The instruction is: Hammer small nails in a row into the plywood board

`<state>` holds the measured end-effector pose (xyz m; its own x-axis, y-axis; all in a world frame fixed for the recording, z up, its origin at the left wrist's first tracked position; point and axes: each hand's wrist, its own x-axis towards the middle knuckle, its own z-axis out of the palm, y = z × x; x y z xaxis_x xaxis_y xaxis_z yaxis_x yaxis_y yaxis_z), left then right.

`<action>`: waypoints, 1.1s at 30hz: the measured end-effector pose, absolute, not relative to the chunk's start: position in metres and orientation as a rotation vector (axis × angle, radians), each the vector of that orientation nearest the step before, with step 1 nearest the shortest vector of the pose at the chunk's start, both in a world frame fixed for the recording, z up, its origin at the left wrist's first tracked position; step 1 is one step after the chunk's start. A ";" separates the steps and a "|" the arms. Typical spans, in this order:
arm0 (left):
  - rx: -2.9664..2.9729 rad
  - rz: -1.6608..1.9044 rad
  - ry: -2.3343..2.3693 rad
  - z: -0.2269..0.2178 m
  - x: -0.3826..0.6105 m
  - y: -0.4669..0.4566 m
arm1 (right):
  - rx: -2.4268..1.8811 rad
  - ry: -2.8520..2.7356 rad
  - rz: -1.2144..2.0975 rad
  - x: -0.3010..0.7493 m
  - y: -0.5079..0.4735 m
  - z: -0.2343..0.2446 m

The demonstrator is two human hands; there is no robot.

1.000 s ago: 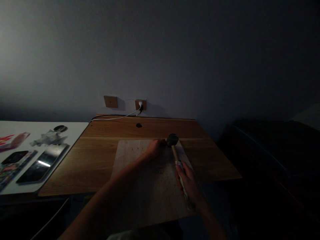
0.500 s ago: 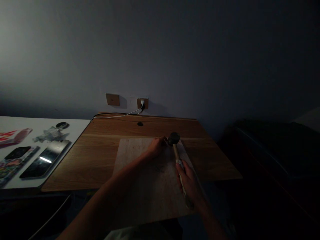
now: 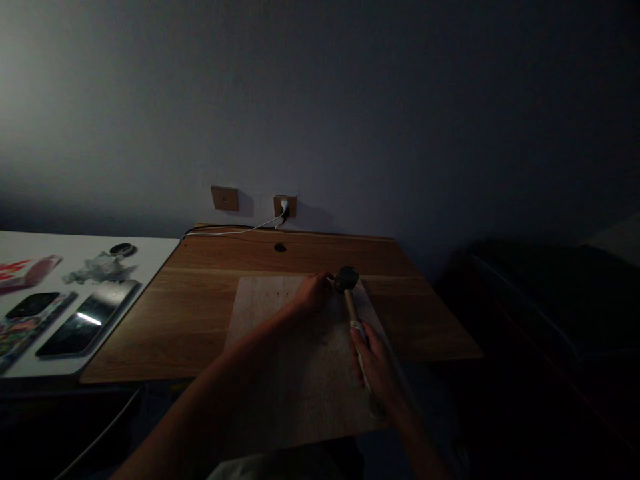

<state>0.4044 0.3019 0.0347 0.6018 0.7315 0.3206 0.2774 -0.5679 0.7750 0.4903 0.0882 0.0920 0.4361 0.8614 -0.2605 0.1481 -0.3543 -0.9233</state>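
My right hand [image 3: 374,360] is wrapped round the wooden handle of a mallet [image 3: 352,304], whose dark, blunt head points away from me. My left hand [image 3: 314,292] rests near the far edge of a pale wooden board [image 3: 300,380], thumb and fingers pinched together just left of the mallet's head. What is between those fingertips is too dark and small to make out. A few tiny shiny pieces [image 3: 321,340] lie mid-board between my hands. Several small dark spots [image 3: 279,293] form a row at the board's far left.
The board lies on a wooden desk [image 3: 165,327] against the wall. A white table [image 3: 155,250] on the left bears a phone [image 3: 85,323], a dark watch-like device [image 3: 33,305], crumpled plastic [image 3: 103,267] and a red-and-white packet [image 3: 30,272]. Cables [image 3: 230,233] run to a wall socket [image 3: 285,206].
The mallet's head has shifted very slightly down and left. My left hand keeps its pinch in nearly the same spot.
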 end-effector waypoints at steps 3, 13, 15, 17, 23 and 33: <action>2.129 0.852 0.780 0.038 0.403 0.300 | -1.791 -0.892 0.998 0.490 0.088 0.090; 2.085 0.862 0.724 0.045 0.398 0.297 | -1.784 -0.915 1.006 0.490 0.089 0.086; 2.086 0.825 0.733 0.045 0.398 0.297 | -1.787 -0.919 1.004 0.490 0.089 0.086; 2.107 0.811 0.748 0.045 0.398 0.297 | -1.794 -0.904 0.997 0.490 0.088 0.086; 2.100 0.833 0.781 0.046 0.400 0.298 | -1.772 -0.915 0.987 0.492 0.089 0.083; 2.099 0.843 0.769 0.049 0.398 0.295 | -1.776 -0.931 1.013 0.490 0.088 0.086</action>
